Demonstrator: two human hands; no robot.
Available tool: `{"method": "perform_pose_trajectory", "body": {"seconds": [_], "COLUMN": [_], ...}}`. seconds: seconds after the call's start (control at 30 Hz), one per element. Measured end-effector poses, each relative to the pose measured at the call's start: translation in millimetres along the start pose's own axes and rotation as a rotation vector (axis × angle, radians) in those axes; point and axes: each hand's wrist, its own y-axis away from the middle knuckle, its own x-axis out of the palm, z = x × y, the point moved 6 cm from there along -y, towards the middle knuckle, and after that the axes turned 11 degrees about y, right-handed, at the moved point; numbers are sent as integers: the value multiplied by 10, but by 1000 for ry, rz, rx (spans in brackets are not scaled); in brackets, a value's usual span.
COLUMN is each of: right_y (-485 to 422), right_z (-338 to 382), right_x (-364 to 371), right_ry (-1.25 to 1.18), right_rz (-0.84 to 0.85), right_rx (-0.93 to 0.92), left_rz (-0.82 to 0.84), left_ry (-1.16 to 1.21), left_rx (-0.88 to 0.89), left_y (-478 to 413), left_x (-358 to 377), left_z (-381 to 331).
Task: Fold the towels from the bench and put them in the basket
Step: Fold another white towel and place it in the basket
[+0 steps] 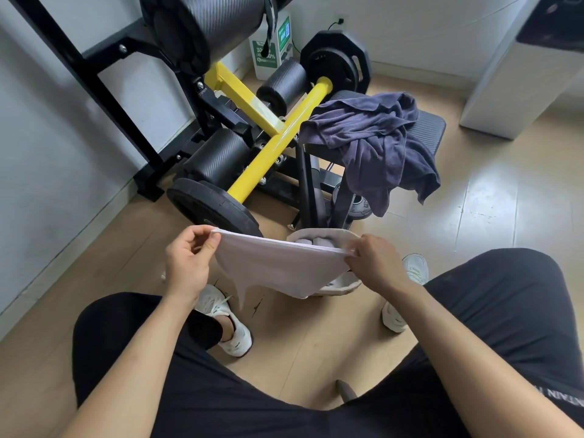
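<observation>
White towel (278,267): top edge pinched at one corner by left hand (186,263), at the other by right hand (377,267), long axis stretched between them, hung directly over basket (343,284), right hand nearer.

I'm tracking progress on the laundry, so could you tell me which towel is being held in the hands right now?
The white towel, stretched between the left hand and right hand; the dark blue towel lies crumpled on the bench.
</observation>
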Motion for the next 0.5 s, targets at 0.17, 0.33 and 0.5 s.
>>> {"method": "perform_pose_trajectory", "body": {"seconds": [0.17, 0.33, 0.5], "right_y": [-101, -154, -50], "right_z": [-170, -272, -197], "right_x": [-37, -159, -542], "right_ry": [-36, -111, -314], "right_rz": [-11, -69, -519], "right_rx": [52, 69, -86], "left_rz": [51, 100, 45], "left_ry": [-70, -169, -145], "left_rx": [15, -12, 110], "left_y": [5, -12, -7], "left_x": [17, 15, 40], "left_z": [14, 95, -65]}}
